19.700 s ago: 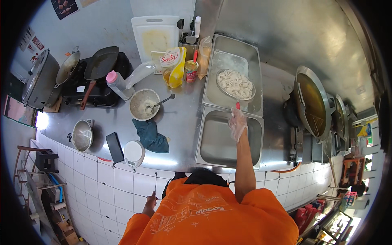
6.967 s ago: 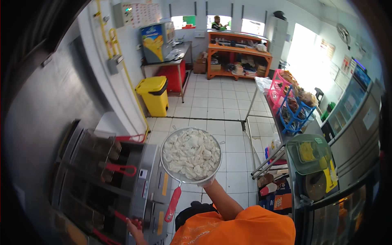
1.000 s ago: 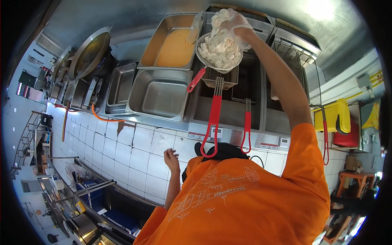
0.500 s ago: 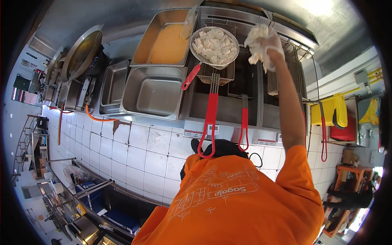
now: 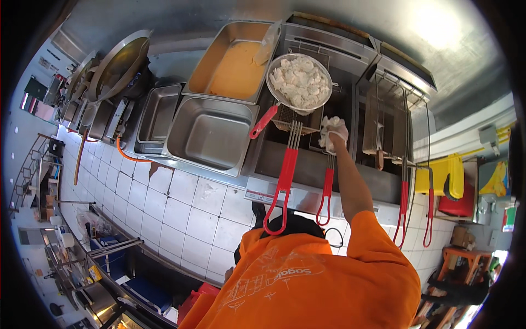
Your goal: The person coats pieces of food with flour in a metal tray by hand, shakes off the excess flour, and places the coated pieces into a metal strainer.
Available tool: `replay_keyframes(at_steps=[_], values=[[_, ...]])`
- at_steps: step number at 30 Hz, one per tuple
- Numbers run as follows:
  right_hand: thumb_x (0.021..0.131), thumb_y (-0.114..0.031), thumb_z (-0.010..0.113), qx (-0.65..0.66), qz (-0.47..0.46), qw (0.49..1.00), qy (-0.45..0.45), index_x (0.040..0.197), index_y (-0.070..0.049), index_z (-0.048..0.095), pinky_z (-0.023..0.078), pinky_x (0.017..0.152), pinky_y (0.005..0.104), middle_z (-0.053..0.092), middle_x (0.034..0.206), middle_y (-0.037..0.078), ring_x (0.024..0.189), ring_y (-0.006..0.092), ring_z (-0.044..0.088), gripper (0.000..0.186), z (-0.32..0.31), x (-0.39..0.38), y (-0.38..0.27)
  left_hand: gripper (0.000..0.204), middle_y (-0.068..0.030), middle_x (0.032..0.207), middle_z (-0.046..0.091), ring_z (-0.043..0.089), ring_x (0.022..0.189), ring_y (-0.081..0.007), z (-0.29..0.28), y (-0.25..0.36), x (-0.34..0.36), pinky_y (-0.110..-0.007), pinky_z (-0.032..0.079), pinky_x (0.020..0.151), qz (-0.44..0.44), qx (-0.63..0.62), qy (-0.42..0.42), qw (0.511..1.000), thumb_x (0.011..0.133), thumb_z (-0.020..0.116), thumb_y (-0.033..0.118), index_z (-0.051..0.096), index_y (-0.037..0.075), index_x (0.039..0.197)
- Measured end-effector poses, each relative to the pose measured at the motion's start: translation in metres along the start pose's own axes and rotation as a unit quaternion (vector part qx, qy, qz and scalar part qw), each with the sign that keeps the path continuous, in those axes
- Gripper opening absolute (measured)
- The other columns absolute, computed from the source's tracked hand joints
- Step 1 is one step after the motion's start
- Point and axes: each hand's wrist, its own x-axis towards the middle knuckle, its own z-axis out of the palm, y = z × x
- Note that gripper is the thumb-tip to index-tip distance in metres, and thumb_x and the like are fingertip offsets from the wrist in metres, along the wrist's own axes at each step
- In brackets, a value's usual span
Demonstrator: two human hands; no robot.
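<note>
My right hand (image 5: 335, 130), pale with a thin glove or flour, is closed around whitish flour-coated food pieces (image 5: 327, 125). It is low over a fryer basket in the fryer, just above the basket's red handle (image 5: 327, 189). To its left a round strainer (image 5: 272, 90) with a red handle, heaped with similar coated pieces (image 5: 300, 83), rests on another wire basket (image 5: 296, 122). That basket's long red handle (image 5: 283, 186) points toward me. Only a small patch of my left hand (image 5: 229, 273) seems to show beside my shirt; its fingers are hidden.
Left of the fryer stand a deep steel pan (image 5: 211, 134), a smaller pan (image 5: 158, 118) and a pan of orange-brown liquid (image 5: 236, 71). Large woks (image 5: 118, 66) are farther left. More wire baskets (image 5: 392, 120) stand to the right, before a yellow bin (image 5: 441, 176).
My right hand has come down and to the left with the coated pieces, from above the right-hand baskets to the middle basket. The whole view has shifted slightly.
</note>
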Motion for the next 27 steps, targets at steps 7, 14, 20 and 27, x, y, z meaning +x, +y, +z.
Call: replay_keyframes(at_steps=[7, 14, 20, 27], values=[[0.075, -0.023, 0.076, -0.077, 0.033, 0.996, -0.043, 0.110, -0.007, 0.062, 0.052, 0.092, 0.0434, 0.068, 0.113, 0.019, 0.112, 0.0343, 0.064, 0.041, 0.049, 0.032, -0.024, 0.034, -0.0083, 0.079, 0.066, 0.063, 0.072, -0.0187, 0.001, -0.013, -0.020, -0.032, 0.050, 0.058, -0.012, 0.001, 0.008, 1.000, 0.095, 0.052, 0.036, 0.067, 0.006, 0.099], [0.081, -0.033, 0.065, -0.209, -0.221, 0.949, 0.082, 0.099, -0.012, 0.070, 0.053, 0.087, 0.0402, 0.070, 0.101, 0.013, 0.099, 0.0356, 0.066, 0.029, -0.105, 0.161, -0.067, 0.038, -0.0078, 0.077, 0.066, 0.062, 0.071, -0.0187, 0.007, 0.021, -0.001, -0.032, 0.049, 0.057, -0.004, 0.072, -0.046, 0.996, 0.096, 0.051, 0.039, 0.069, 0.006, 0.098], [0.087, -0.034, 0.061, -0.261, -0.430, 0.861, 0.071, 0.108, -0.010, 0.069, 0.053, 0.088, 0.0406, 0.071, 0.105, 0.017, 0.100, 0.0336, 0.067, 0.033, -0.197, 0.083, -0.230, 0.041, -0.0074, 0.074, 0.067, 0.062, 0.070, -0.0186, -0.013, 0.065, 0.019, -0.032, 0.049, 0.057, 0.022, 0.252, -0.127, 0.959, 0.096, 0.051, 0.042, 0.071, 0.006, 0.098], [0.076, -0.038, 0.071, -0.285, -0.508, 0.802, -0.133, 0.123, -0.007, 0.064, 0.047, 0.102, 0.0404, 0.066, 0.120, 0.020, 0.113, 0.0336, 0.063, 0.057, -0.103, 0.003, -0.266, 0.048, -0.0177, 0.084, 0.070, 0.069, 0.087, -0.0302, 0.089, 0.370, -0.218, -0.038, 0.051, 0.080, 0.480, 0.345, -0.072, 0.804, 0.101, 0.047, 0.041, 0.067, -0.003, 0.101]])
